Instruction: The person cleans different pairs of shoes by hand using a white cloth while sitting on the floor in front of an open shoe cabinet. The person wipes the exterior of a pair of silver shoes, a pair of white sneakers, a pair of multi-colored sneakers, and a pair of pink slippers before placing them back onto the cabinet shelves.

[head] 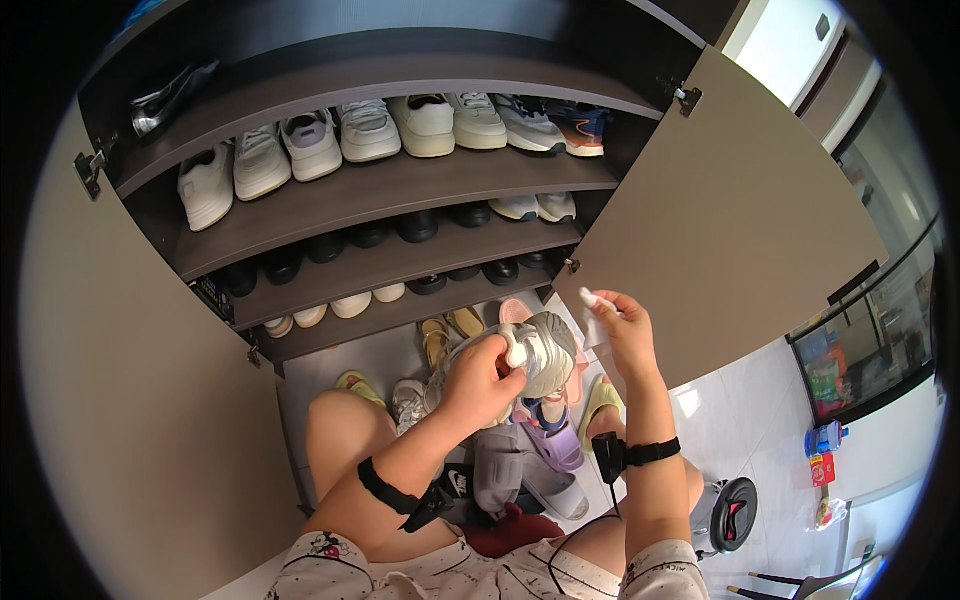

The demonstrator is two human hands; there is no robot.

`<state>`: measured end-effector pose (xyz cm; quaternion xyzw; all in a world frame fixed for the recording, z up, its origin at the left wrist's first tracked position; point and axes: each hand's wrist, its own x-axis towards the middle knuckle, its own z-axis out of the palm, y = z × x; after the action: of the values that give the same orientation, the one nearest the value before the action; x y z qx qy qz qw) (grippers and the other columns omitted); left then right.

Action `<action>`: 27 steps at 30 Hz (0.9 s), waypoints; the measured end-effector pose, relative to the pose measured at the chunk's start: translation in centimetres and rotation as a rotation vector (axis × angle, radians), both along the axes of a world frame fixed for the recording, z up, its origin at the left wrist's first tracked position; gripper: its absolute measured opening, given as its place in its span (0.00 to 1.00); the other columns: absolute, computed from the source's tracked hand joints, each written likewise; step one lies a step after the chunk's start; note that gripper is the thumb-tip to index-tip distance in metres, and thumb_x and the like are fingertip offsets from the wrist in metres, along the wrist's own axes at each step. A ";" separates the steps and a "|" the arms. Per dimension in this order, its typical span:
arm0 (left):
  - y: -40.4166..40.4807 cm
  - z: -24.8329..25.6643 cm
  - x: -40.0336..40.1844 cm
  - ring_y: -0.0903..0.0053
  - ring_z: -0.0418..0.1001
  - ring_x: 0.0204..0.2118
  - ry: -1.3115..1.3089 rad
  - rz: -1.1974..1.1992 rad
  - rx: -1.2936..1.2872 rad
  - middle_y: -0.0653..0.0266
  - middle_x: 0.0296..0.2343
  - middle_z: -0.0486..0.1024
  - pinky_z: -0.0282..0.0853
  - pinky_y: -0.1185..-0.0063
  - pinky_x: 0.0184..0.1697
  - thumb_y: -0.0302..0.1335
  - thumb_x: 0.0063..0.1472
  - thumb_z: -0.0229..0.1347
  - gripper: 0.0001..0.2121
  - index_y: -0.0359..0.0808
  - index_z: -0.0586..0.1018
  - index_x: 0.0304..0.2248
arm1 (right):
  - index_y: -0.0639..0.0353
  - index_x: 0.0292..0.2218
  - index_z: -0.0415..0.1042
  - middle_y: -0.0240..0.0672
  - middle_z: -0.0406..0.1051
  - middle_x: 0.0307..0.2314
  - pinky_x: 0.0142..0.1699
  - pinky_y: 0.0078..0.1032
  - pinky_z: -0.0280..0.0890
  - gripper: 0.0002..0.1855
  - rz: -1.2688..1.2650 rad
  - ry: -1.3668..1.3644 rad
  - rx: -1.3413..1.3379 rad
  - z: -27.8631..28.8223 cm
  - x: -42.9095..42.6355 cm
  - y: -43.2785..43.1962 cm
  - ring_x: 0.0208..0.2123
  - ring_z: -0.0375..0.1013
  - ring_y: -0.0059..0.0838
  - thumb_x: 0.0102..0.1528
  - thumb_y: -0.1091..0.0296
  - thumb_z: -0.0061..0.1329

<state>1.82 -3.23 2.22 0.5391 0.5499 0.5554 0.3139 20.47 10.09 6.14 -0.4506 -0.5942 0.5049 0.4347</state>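
Note:
My left hand (480, 379) grips a light grey and white sneaker (546, 358) by its collar, above the shoes on the floor. To the right of the sneaker, my right hand (630, 334) pinches a crumpled white tissue or wipe (594, 322), which hangs from the fingers apart from the shoe. Below the held sneaker lie grey slides (499, 472), purple slides (559, 448) and another light sneaker (409, 403). Tan sandals (435, 341) stand just behind my left hand, near the cabinet base.
A shoe cabinet's shelf (405, 184) holds several white sneakers (367, 131), with black shoes (416, 225) lower down. Its left door (135, 375) and right door (735, 225) stand open on both sides. At the right are a lidded bin (733, 516) and a blue water bottle (825, 439).

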 end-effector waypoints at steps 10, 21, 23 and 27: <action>-0.2 0.5 -0.1 0.69 0.68 0.21 0.028 0.003 0.016 0.59 0.21 0.70 0.62 0.75 0.25 0.26 0.46 0.57 0.09 0.30 0.71 0.25 | 0.64 0.35 0.74 0.26 0.72 0.27 0.38 0.13 0.61 0.08 0.172 -0.117 -0.054 0.1 -1.5 -0.4 0.30 0.66 0.13 0.55 0.72 0.45; -0.8 0.4 0.0 0.66 0.70 0.23 0.039 -0.057 0.031 0.57 0.22 0.71 0.64 0.74 0.27 0.26 0.47 0.57 0.09 0.31 0.71 0.27 | 0.64 0.31 0.72 0.27 0.72 0.26 0.33 0.15 0.64 0.06 0.200 -0.296 0.115 -2.1 -1.6 1.4 0.27 0.68 0.15 0.49 0.75 0.55; -0.6 0.5 0.5 0.66 0.70 0.23 0.005 -0.081 0.042 0.58 0.22 0.70 0.64 0.74 0.27 0.26 0.47 0.57 0.09 0.31 0.71 0.26 | 0.65 0.33 0.72 0.30 0.73 0.27 0.34 0.15 0.64 0.08 -0.116 -0.183 0.274 -4.2 1.2 4.3 0.28 0.70 0.18 0.49 0.75 0.55; -0.3 0.7 -0.5 0.79 0.71 0.24 0.107 -0.023 0.020 0.61 0.23 0.72 0.66 0.80 0.28 0.21 0.49 0.57 0.07 0.28 0.71 0.27 | 0.68 0.37 0.71 0.35 0.73 0.30 0.38 0.17 0.66 0.13 -0.419 0.032 0.043 -3.6 2.5 3.3 0.31 0.71 0.21 0.49 0.76 0.55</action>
<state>1.27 -3.49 2.94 0.5773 0.5540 0.5277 0.2851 22.94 13.34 2.52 -0.5467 -0.4912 0.3980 0.5491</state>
